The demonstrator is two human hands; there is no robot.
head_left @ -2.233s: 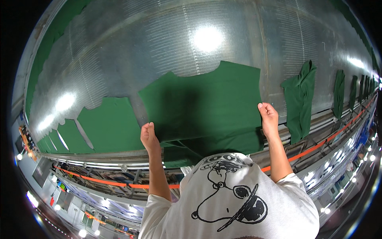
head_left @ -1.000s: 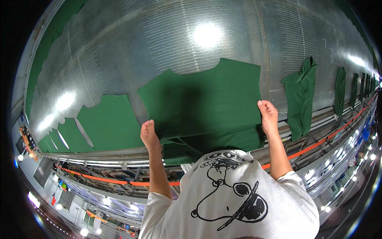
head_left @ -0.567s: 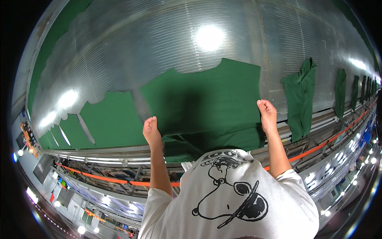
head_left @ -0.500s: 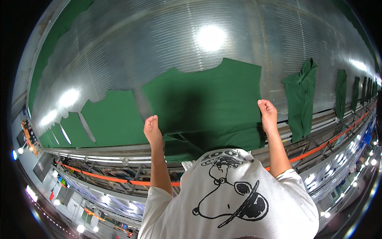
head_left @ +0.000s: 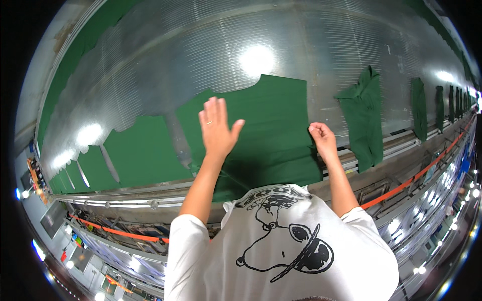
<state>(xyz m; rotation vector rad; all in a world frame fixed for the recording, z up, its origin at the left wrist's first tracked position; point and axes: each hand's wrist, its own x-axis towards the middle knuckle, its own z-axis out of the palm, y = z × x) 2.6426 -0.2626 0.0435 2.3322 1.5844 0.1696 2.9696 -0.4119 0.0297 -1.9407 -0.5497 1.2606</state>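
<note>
A green shirt panel (head_left: pixel 273 113) with a scooped neck edge lies mostly flat before me, its near end reaching over the table's front edge toward my body. Above its left part, my left hand (head_left: pixel 217 131) is open, fingers stretched and thumb out; whether the palm touches the cloth cannot be made out. At the panel's right edge, my right hand (head_left: pixel 324 143) has thumb and fingertips pinched on the fabric. To the left, another flat green panel (head_left: pixel 143 145) is separated by a narrow gap.
The long shiny metal table (head_left: pixel 321 40) has rows of fine slits. A bunched green cloth piece (head_left: pixel 362 115) hangs over the front edge at right, with several more beyond it. An orange rail (head_left: pixel 396 190) runs below the edge. Green fabric (head_left: pixel 70 60) lines the far side.
My left hand has let go of the panel's left edge and moved inward and farther over the cloth, opening flat. My right hand stays at the right edge. The view has shifted slightly.
</note>
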